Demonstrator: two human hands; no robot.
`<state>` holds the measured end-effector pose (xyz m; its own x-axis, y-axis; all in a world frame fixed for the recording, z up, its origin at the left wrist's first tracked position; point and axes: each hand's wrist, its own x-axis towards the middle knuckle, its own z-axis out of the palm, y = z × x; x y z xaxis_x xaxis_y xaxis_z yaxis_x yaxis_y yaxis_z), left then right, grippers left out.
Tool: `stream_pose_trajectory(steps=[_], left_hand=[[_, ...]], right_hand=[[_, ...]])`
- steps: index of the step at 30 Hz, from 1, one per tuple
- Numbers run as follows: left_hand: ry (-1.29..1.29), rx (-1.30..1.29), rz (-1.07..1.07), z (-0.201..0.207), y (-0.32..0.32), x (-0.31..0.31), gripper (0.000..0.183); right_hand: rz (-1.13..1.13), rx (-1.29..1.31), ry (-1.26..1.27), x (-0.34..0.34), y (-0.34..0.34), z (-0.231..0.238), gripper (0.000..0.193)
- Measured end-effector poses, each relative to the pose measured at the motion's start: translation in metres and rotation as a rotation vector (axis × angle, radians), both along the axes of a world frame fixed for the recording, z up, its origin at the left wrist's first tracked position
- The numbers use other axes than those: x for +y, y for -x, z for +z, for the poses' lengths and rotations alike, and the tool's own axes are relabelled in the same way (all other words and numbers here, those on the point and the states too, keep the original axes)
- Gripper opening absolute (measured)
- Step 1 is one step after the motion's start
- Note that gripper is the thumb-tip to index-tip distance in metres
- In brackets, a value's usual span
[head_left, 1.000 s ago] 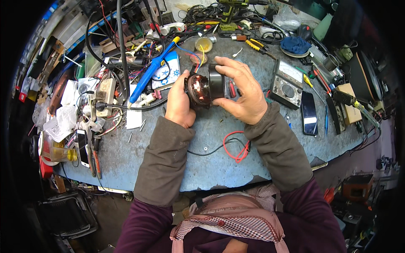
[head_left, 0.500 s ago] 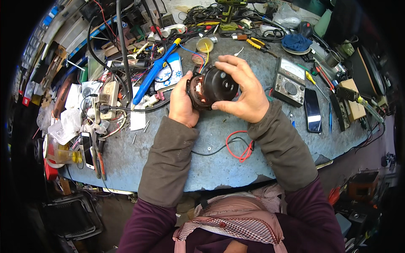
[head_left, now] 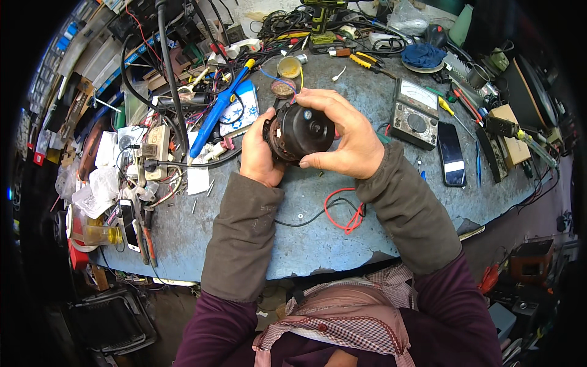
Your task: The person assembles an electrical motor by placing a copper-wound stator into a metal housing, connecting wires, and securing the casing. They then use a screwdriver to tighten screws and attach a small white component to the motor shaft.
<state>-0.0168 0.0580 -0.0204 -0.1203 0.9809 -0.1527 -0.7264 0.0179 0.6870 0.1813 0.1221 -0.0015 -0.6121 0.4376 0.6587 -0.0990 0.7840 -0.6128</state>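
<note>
Above the middle of the bench, both my hands hold a small electric motor [head_left: 306, 131] with a rounded black housing. My left hand [head_left: 259, 156] wraps its left side, where a flanged rim and a thin opening show. The right hand [head_left: 351, 137] grips the domed black cover, with fingers over the top and thumb along the lower edge. A blue and a yellow wire [head_left: 302, 76] rise from the far side of the motor. Its underside and part of my left fingers are hidden.
A blue soldering iron [head_left: 221, 110] lies left among tangled cables. Right of my hands are an analog multimeter [head_left: 416, 119] and a dark phone [head_left: 452, 156]. A red test lead [head_left: 342, 214] curls near the front edge. Small round tins [head_left: 289, 67] stand beyond the motor.
The black cover sits closer to the motor's flanged part, so the copper windings seen before are now mostly covered. The view has shifted slightly.
</note>
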Motion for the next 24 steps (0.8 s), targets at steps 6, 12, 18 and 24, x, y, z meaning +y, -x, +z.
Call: stream_pose_trajectory(steps=[6,12,18,24], left_hand=[[-0.024,-0.009,0.031,-0.007,0.004,0.003,0.037],[-0.125,0.145,0.128,-0.015,0.008,0.005,0.037],[-0.132,0.172,0.159,-0.012,-0.002,0.003,0.028],[-0.115,0.183,0.171,-0.014,0.001,0.005,0.028]], right_hand=[[-0.219,-0.059,-0.147,-0.003,-0.002,0.004,0.105],[-0.11,-0.143,0.156,-0.009,0.002,0.0,0.097],[-0.106,-0.095,0.023,-0.008,0.004,-0.003,0.096],[-0.083,-0.08,0.031,-0.01,0.007,-0.001,0.093]])
